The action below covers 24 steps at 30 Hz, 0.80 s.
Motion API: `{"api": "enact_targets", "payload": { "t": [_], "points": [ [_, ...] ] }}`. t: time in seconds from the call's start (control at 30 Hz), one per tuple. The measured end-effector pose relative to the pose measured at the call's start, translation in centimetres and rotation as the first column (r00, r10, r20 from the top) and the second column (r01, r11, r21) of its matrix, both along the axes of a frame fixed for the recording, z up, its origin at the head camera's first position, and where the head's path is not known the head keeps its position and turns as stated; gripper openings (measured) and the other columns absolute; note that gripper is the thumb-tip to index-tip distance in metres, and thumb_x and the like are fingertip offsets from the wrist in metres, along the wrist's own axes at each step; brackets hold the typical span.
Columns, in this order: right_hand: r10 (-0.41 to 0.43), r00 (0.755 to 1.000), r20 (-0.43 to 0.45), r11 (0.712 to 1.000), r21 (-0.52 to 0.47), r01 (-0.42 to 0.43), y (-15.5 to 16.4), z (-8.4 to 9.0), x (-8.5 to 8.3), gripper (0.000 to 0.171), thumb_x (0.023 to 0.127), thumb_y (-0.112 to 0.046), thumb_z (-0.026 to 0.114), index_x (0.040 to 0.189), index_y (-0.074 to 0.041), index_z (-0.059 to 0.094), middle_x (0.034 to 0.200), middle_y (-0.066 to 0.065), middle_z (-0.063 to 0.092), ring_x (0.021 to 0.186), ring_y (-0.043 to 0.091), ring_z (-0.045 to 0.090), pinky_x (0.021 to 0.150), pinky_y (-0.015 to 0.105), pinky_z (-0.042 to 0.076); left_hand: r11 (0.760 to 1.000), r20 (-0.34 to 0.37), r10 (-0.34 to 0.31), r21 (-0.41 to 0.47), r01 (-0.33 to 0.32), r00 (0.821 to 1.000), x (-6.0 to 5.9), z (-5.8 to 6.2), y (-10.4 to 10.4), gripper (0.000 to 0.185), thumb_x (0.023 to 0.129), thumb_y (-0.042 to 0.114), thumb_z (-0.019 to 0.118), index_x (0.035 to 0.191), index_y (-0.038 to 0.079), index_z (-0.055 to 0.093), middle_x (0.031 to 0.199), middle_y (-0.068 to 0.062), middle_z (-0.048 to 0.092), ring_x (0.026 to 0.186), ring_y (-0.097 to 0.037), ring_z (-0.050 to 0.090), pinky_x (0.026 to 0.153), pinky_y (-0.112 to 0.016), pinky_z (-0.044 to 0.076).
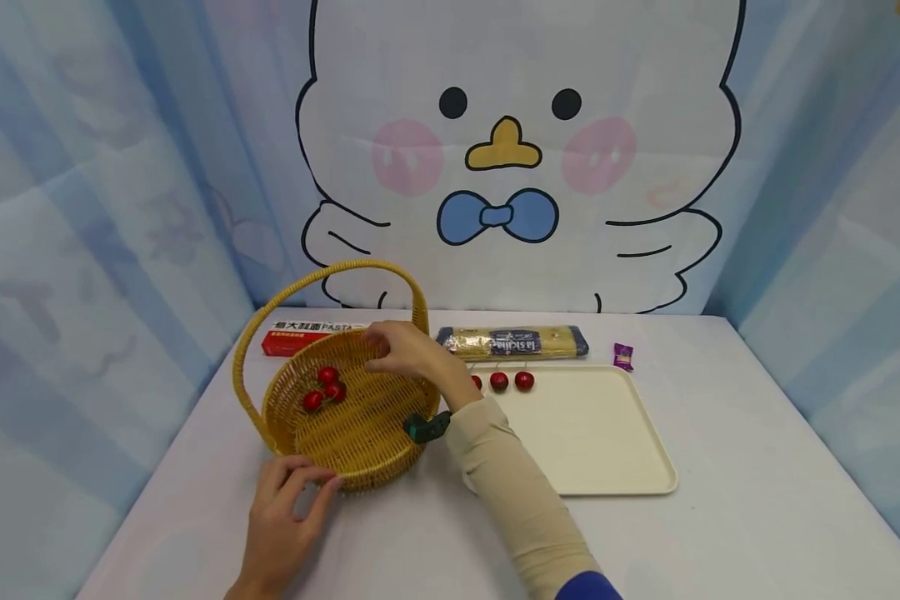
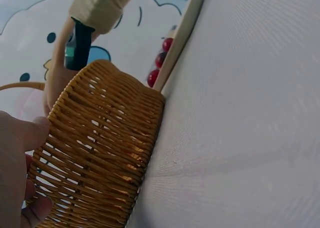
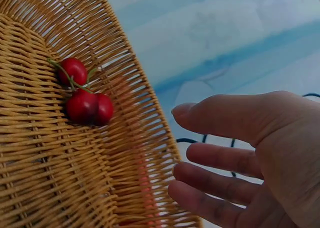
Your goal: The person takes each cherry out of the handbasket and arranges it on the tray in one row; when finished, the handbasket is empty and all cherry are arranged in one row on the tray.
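Toward the counter's left edge, the left hand (image 1: 285,508) is gripping the light, stiff wicker basket (image 1: 348,408) by its rim; the right hand (image 1: 405,350) is hovering released over the fragile cherries (image 1: 325,388).

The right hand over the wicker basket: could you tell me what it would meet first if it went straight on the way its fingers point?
Probably the far rim of the yellow wicker basket; the right hand hovers open just above it, though depth is unclear.
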State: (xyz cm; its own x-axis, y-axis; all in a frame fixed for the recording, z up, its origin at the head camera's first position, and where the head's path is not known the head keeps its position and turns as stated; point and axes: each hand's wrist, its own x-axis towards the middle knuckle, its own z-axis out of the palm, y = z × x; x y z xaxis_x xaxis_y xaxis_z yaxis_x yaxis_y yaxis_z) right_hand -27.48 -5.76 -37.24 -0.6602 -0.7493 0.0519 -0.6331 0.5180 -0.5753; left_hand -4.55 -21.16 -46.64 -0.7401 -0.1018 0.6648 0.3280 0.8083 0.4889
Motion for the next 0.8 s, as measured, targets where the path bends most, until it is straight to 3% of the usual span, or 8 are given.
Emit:
{"api": "enact_targets", "payload": {
  "t": [0.4, 0.8],
  "points": [
    [0.076, 0.997, 0.005, 0.991, 0.106, -0.076, -5.2, -2.1, -0.5, 0.045, 0.095, -0.021, 0.071, 0.137, -0.011, 0.058, 0.136, 0.004, 0.062, 0.123, 0.017, 0.059, 0.102, 0.027, 0.049, 1.000, -0.024, 0.013, -0.018, -0.013, 1.000, -0.2, 0.2, 0.1, 0.023, 0.072, 0.000, 0.087, 0.085, 0.010, 0.070, 0.095, -0.001, 0.054, 0.094, -0.010, 0.045, 0.083, -0.020, 0.036],
    [0.178, 0.983, 0.041, 0.935, 0.305, -0.182, -7.5, -3.0, 0.0, 0.029, 0.095, -0.017, 0.070, 0.124, -0.017, 0.068, 0.117, -0.004, 0.067, 0.105, 0.008, 0.062, 0.087, 0.021, 0.051, 0.999, -0.134, 0.007, -0.041, -0.013, 0.991, -0.3, -0.2, 0.2, 0.033, 0.062, -0.005, 0.090, 0.083, 0.012, 0.071, 0.091, 0.000, 0.057, 0.087, -0.011, 0.047, 0.080, -0.021, 0.038]
  ]
}}
